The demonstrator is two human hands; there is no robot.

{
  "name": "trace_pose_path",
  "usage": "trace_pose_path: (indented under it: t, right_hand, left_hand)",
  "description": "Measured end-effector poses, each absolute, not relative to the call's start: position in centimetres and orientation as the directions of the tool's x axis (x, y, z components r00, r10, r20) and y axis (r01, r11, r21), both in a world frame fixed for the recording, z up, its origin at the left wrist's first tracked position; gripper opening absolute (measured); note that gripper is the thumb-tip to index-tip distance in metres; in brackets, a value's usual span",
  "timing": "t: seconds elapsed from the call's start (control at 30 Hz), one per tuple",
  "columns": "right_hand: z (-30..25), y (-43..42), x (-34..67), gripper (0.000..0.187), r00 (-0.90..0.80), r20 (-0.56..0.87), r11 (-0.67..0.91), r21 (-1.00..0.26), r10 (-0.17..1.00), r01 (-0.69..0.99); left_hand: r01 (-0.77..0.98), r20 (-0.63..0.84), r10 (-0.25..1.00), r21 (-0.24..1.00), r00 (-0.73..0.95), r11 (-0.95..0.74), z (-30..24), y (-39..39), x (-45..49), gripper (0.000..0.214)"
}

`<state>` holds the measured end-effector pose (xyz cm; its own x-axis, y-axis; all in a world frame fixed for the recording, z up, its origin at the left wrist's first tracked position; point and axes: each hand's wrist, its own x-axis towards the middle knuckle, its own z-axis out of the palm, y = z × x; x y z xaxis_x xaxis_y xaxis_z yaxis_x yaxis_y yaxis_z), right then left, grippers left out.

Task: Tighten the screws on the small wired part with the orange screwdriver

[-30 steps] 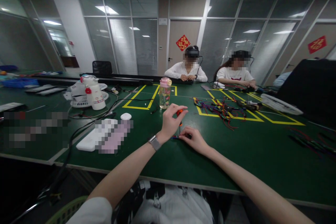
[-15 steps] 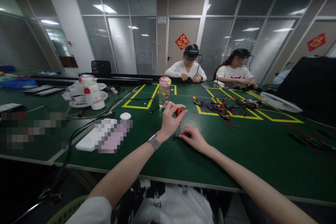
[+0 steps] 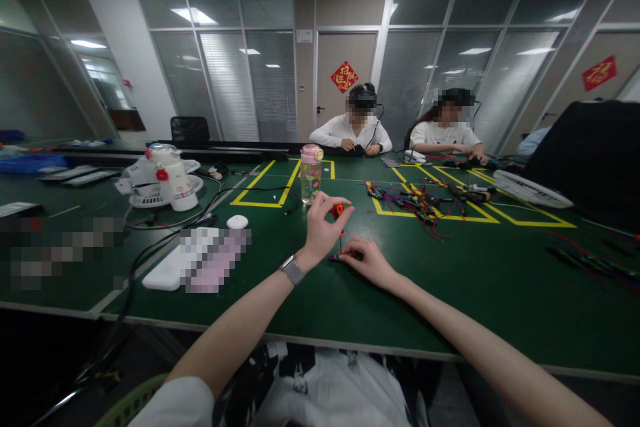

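Observation:
My left hand [image 3: 321, 227], with a watch on its wrist, is raised a little over the green table [image 3: 450, 293] and pinches a small orange piece [image 3: 338, 209] between thumb and fingers. A thin cord runs down from that piece to the table. My right hand [image 3: 367, 260] rests on the table just to the right, fingers pressed down on a small dark bit with coloured cord [image 3: 334, 258] beside it. What exactly lies under those fingers is hidden.
A clear water bottle with a pink lid [image 3: 311, 174] stands behind my hands. A pile of coloured cords [image 3: 415, 201] lies in a yellow-taped box. A white fan [image 3: 160, 180], cables and a white device [image 3: 165, 273] sit to the left. Two people sit across the table.
My hands stay almost in place; the left hand has lifted the orange piece slightly. The view has shifted a little.

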<state>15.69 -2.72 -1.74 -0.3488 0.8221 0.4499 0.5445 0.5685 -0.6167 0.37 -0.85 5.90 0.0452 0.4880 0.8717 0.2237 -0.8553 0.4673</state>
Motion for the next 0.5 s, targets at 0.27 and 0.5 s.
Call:
trace_pose_path:
  t: [0.27, 0.5]
  right_hand:
    - [-1.52, -2.91, 15.56, 0.009, -0.380, 0.426, 0.569, -0.560, 0.821, 0.602]
    - [-1.52, -3.07, 15.52, 0.005, -0.382, 0.420, 0.567, -0.560, 0.823, 0.604]
  left_hand:
    - [0.051, 0.788, 0.599, 0.599, 0.145, -0.800, 5.73, -0.40, 0.13, 0.028]
    - [0.058, 0.804, 0.573, 0.572, 0.159, -0.818, 5.80, -0.62, 0.47, 0.019]
